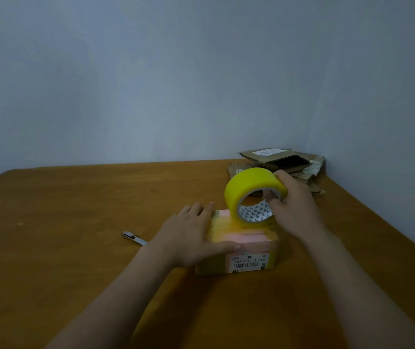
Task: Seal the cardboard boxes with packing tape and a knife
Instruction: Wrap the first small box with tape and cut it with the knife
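Observation:
A small cardboard box (249,250) with a pink label and a barcode sticker sits in the middle of the wooden table (75,248). My left hand (193,235) lies flat on the box's left top, fingers straight, thumb along the front edge. My right hand (294,210) grips a yellow roll of packing tape (248,191) standing on the box's far top, with fingers inside its core. A strip of tape runs across the box top under my left hand. A metal knife (133,238) lies on the table left of the box.
A pile of flattened and opened cardboard boxes (284,162) lies at the back right corner against the wall. The table's right edge runs diagonally close to the right wall.

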